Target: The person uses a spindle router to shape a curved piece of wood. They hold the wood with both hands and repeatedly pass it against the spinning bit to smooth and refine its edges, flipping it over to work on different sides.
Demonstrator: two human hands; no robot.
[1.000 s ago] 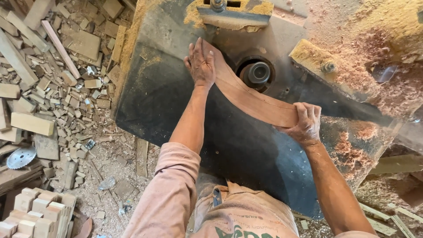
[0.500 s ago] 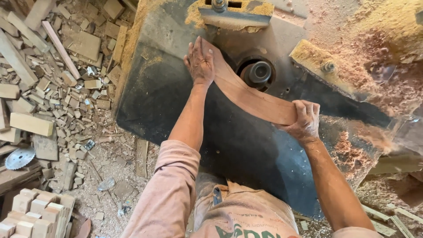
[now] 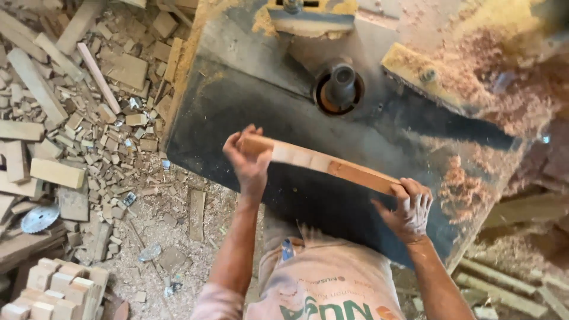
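Both hands, left hand (image 3: 249, 159) and right hand (image 3: 409, 207), fingers clamped on the wooden strip (image 3: 323, 163) ends, just below the spindle (image 3: 339, 86)

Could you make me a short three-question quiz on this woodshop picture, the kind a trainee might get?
1. True or false: both hands hold the curved wooden piece.
2. Which hand grips the paler end?
A. left hand
B. right hand
C. neither
3. Fill in: on the floor at far left, among the wood offcuts, lies a round metal saw ____.

Key:
1. True; one hand holds each end, above the dark machine table.
2. A.
3. Blade.
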